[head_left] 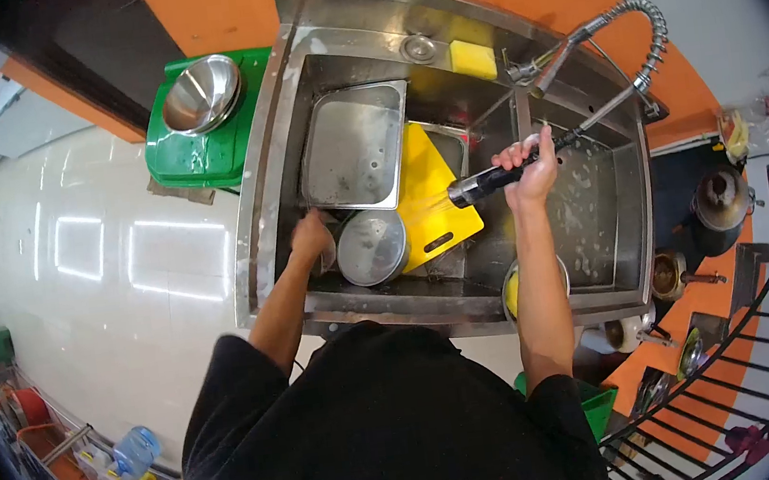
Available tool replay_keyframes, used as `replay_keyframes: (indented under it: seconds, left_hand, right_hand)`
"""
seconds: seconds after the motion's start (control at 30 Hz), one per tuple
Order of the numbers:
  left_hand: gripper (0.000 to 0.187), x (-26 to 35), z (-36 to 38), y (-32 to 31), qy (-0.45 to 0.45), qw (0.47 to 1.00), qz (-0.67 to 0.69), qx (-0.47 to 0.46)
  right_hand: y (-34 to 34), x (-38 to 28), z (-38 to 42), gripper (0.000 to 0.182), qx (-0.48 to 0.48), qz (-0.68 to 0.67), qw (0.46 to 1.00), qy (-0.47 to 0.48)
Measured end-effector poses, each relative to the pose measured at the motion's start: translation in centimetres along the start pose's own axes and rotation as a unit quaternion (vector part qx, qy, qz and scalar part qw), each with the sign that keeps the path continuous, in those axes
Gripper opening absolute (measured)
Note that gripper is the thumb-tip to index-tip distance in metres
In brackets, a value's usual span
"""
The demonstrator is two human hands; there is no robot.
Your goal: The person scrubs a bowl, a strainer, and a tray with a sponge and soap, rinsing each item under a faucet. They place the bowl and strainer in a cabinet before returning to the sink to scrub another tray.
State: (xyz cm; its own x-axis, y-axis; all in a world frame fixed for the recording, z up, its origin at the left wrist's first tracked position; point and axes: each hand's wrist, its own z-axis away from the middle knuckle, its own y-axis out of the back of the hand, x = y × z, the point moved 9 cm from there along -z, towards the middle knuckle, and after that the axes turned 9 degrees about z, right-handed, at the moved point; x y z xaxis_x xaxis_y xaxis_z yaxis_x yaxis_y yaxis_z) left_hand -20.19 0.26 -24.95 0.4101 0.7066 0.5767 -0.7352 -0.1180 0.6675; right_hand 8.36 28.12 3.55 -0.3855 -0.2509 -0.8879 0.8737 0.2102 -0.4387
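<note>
My right hand (pixel 533 171) is wrapped round a black spray nozzle (pixel 492 182), which points left over the sink. A faint spray of water runs from its tip onto a yellow cutting board (pixel 438 205) with a handle slot, leaning in the left basin. My left hand (pixel 311 236) is curled at the left side of that basin, between a rectangular steel pan (pixel 355 144) and a round metal lid or pot (pixel 373 248). Its fingers are partly hidden, so what they grip does not show. Another steel pan (pixel 449 142) lies partly behind the board.
A yellow sponge (pixel 474 58) rests on the sink's back ledge, near the spring faucet hose (pixel 650 30). Steel bowls (pixel 202 95) sit on a green bin lid (pixel 195 162) at left. Below my right forearm stands a round container (pixel 511 292). Black railing (pixel 749 360) runs at lower right.
</note>
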Motion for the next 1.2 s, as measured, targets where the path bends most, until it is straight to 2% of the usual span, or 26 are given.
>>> replay_keyframes:
  seconds: [0.03, 0.1, 0.13, 0.17, 0.2, 0.23, 0.27, 0.33, 0.37, 0.4, 0.47, 0.5, 0.6, 0.63, 0.67, 0.73, 0.77, 0.87, 0.9, 0.97, 1.03, 1.1, 1.13, 1.2]
  left_hand:
    - [0.05, 2.0, 1.9, 2.0, -0.006, 1.0, -0.006, -0.002]
    - [0.046, 7.5, 7.2, 7.1, -0.005, 0.989, 0.142, 0.041]
    - [0.046, 8.5, 8.1, 6.9, -0.01, 0.99, 0.137, 0.037]
    - [0.043, 9.7, 8.8, 6.8, -0.041, 0.95, 0.31, 0.028]
    - [0.04, 11.0, 9.4, 6.6, -0.07, 0.878, 0.473, 0.016]
    - [0.035, 12.6, 9.7, 5.8, -0.066, 0.813, 0.579, -0.009]
    - [0.035, 13.6, 9.4, 5.1, -0.071, 0.813, 0.578, -0.012]
    - [0.028, 15.3, 7.5, 2.0, -0.042, 0.802, 0.589, -0.087]
    - [0.023, 16.4, 6.8, 1.1, -0.069, 0.798, 0.591, -0.096]
    - [0.023, 17.0, 5.8, 0.0, -0.075, 0.799, 0.588, -0.101]
    - [0.024, 17.2, 4.3, -2.3, -0.018, 0.762, 0.64, -0.098]
    - [0.026, 18.6, 4.9, -2.0, -0.004, 0.754, 0.653, -0.073]
    - [0.026, 20.0, 4.8, -2.9, -0.013, 0.767, 0.634, -0.099]
    - [0.018, 20.7, 5.1, -3.9, -0.003, 0.717, 0.681, -0.149]
    - [0.018, 21.2, 5.2, -4.3, -0.005, 0.717, 0.681, -0.15]
    - [0.014, 23.4, 6.0, -4.5, -0.079, 0.663, 0.723, -0.179]
    - [0.014, 23.9, 6.1, -5.0, -0.078, 0.663, 0.721, -0.183]
    - [0.032, 26.3, 6.5, -5.1, -0.161, 0.657, 0.699, -0.231]
    - [0.042, 26.5, 6.5, -5.3, -0.169, 0.668, 0.683, -0.241]
    - [0.044, 26.7, 6.6, -5.4, -0.179, 0.66, 0.688, -0.243]
    - [0.046, 27.0, 7.1, -4.8, -0.185, 0.651, 0.695, -0.243]
    - [0.044, 25.8, 7.0, -5.4, -0.038, 0.585, 0.77, -0.252]
    - [0.044, 26.1, 7.3, -5.0, -0.035, 0.584, 0.771, -0.252]
    - [0.044, 26.7, 7.8, -4.7, -0.012, 0.519, 0.815, -0.256]
  right_hand:
    - [0.0, 0.1, 0.1, 0.048, 0.002, -0.011, 1.0, 0.0]
    - [-0.5, 0.1, 0.5, 0.048, 0.008, -0.03, 1.0, 0.0]
    - [-0.9, 0.1, 0.6, 0.049, 0.005, -0.043, 0.999, -0.003]
    - [-1.4, 0.1, 0.8, 0.049, 0.003, -0.05, 0.999, -0.003]
    - [-2.2, 0.1, 1.2, 0.05, 0.007, -0.079, 0.997, -0.01]
    - [-2.9, 0.0, 1.4, 0.05, 0.0, -0.081, 0.997, -0.007]
    - [-3.7, 0.0, 1.6, 0.051, -0.008, -0.084, 0.996, -0.003]
    - [-5.5, -0.3, 2.1, 0.052, -0.038, -0.087, 0.995, 0.0]
    - [-5.9, -0.4, 2.1, 0.052, -0.047, -0.08, 0.996, 0.003]
    - [-6.2, -0.6, 2.1, 0.052, -0.056, -0.071, 0.996, 0.006]
    - [-5.9, -1.6, 2.0, 0.053, -0.041, -0.085, 0.995, 0.031]
    - [-5.3, -2.2, 1.6, 0.053, -0.026, -0.048, 0.997, 0.062]
    - [-4.2, -3.1, 1.4, 0.052, -0.005, 0.001, 0.995, 0.1]
    - [-4.2, -2.9, 1.7, 0.051, -0.012, 0.015, 0.996, 0.083]
    - [-4.1, -2.7, 2.0, 0.05, -0.019, 0.029, 0.997, 0.067]
    - [-4.1, -1.8, 2.4, 0.049, -0.02, 0.002, 0.999, 0.04]
    - [-4.2, -1.4, 2.6, 0.049, -0.028, -0.005, 0.999, 0.03]
    - [-4.3, -1.6, 2.6, 0.049, -0.043, -0.018, 0.998, 0.04]
    - [-4.2, -2.5, 2.6, 0.049, -0.031, 0.002, 0.997, 0.073]
    - [-3.7, -3.9, 2.3, 0.047, -0.008, 0.058, 0.991, 0.122]
    - [-2.4, -3.9, 2.2, 0.047, 0.003, 0.1, 0.987, 0.123]
    - [-1.9, -3.6, 2.4, 0.049, 0.014, 0.142, 0.984, 0.108]
    - [-2.0, -3.5, 2.6, 0.049, 0.015, 0.143, 0.984, 0.106]
    - [-2.6, -2.0, 3.0, 0.054, -0.019, 0.039, 0.999, 0.028]
